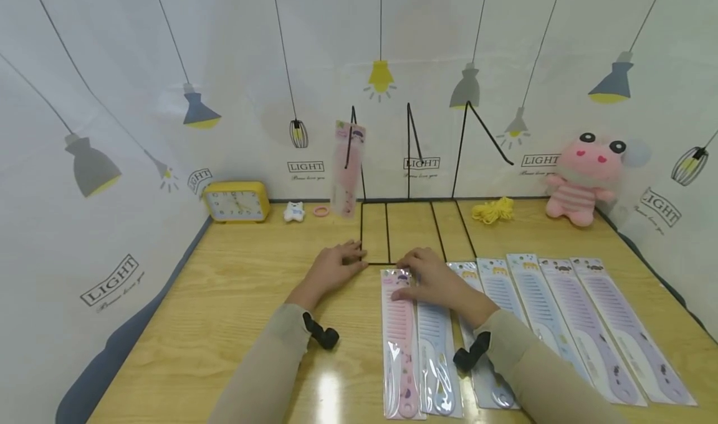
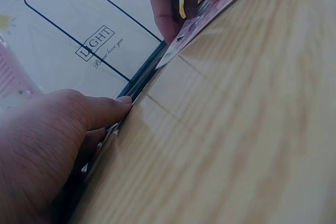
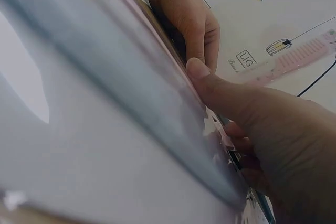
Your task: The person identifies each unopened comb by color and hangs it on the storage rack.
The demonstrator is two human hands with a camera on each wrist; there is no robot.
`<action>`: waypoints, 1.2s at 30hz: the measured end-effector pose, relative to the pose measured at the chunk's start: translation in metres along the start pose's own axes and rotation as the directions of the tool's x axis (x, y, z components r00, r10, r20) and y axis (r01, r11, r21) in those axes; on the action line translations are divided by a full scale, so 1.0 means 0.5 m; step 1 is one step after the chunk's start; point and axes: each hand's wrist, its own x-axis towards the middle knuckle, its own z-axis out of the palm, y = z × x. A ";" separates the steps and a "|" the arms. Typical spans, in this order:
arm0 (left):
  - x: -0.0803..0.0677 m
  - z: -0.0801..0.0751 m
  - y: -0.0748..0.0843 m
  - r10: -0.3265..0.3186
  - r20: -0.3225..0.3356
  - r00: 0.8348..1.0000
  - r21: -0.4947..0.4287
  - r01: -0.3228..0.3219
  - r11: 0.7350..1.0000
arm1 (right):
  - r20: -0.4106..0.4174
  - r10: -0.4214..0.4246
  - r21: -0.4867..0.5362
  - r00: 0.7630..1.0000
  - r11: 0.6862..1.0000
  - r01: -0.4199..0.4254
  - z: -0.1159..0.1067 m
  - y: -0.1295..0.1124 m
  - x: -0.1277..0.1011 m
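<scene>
A black wire rack (image 1: 409, 231) stands at the table's middle, its flat base frame on the wood. One packaged pink comb (image 1: 348, 168) hangs from its left hook. My left hand (image 1: 336, 265) lies flat, fingertips pressing the base frame's near-left corner; in the left wrist view the left hand (image 2: 63, 145) meets the dark wire. My right hand (image 1: 429, 277) pinches the top end of another packaged pink comb (image 1: 399, 343) lying just in front of the rack. In the right wrist view the right hand (image 3: 262, 129) has its thumb on the packet's edge, fingers curled beneath.
Several more packaged combs, blue (image 1: 434, 349) and lilac (image 1: 622, 324), lie in a row to the right. At the back stand a yellow clock (image 1: 237, 202), a small white figure (image 1: 293, 211), yellow cord (image 1: 493, 211) and a pink plush toy (image 1: 580, 178). Printed curtains wall the table.
</scene>
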 end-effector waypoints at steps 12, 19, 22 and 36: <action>-0.001 -0.004 0.004 -0.003 -0.004 1.000 -0.006 0.003 1.000 | 0.018 0.040 0.037 0.999 0.999 -0.040 0.002 -0.006 0.004; -0.002 -0.004 0.007 -0.011 0.009 1.000 0.005 0.011 1.000 | 0.040 0.077 0.105 0.996 0.991 -0.081 0.007 -0.006 0.004; -0.004 -0.004 0.009 -0.011 0.009 1.000 0.006 0.011 1.000 | 0.032 0.062 0.109 0.998 0.992 -0.065 0.011 0.001 0.001; -0.004 -0.006 0.011 -0.008 0.003 1.000 0.008 0.008 1.000 | -0.230 0.084 0.435 0.970 0.900 0.025 0.017 0.015 0.003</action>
